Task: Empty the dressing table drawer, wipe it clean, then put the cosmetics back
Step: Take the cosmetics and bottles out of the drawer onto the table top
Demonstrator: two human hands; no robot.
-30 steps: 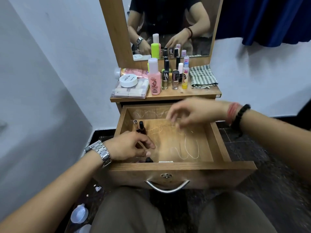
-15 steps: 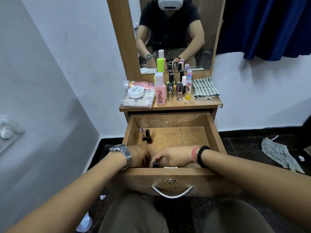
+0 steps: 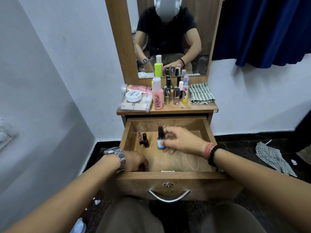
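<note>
The right hand (image 3: 180,142) pinches a small blue bottle with a black cap (image 3: 160,137) above the open wooden drawer (image 3: 168,177). Lift it slowly, upright. The left hand (image 3: 136,161) curls low inside; its hold is hidden.

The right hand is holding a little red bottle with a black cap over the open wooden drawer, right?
Not quite: in the head view the right hand holds a little light blue bottle with a black cap, not a red one, over the open wooden drawer.
</note>
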